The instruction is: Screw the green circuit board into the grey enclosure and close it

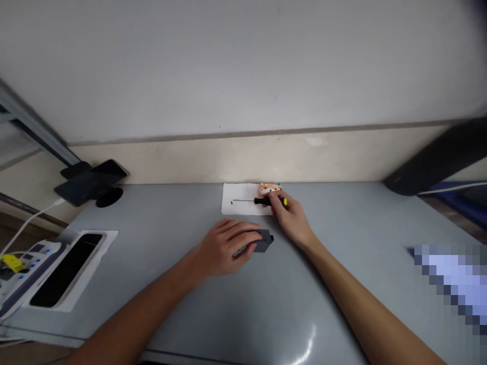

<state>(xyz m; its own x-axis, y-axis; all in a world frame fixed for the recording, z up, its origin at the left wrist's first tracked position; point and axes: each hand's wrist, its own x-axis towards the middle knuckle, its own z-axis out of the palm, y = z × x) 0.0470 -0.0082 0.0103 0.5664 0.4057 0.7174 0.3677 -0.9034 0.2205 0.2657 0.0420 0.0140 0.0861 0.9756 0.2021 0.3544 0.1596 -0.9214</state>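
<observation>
My left hand [227,244] rests on the grey table [243,304], fingers curled over a small dark grey box-like device [264,240]. My right hand [292,218] reaches forward and pinches the black and yellow handle of a thin screwdriver [262,201]. The screwdriver lies across a white sheet of paper [239,197] near the wall, its shaft pointing left. A small orange animal-shaped figure [269,189] sits on the paper just behind the handle. A tiny dark part [231,203] lies at the shaft's tip.
A phone on a black stand [91,181] is at the back left. Another phone [66,268] lies on white paper at the left edge, beside a power strip [23,263] with cables. A dark slanted object [437,159] is at the right. A blurred patch [452,279] covers the lower right.
</observation>
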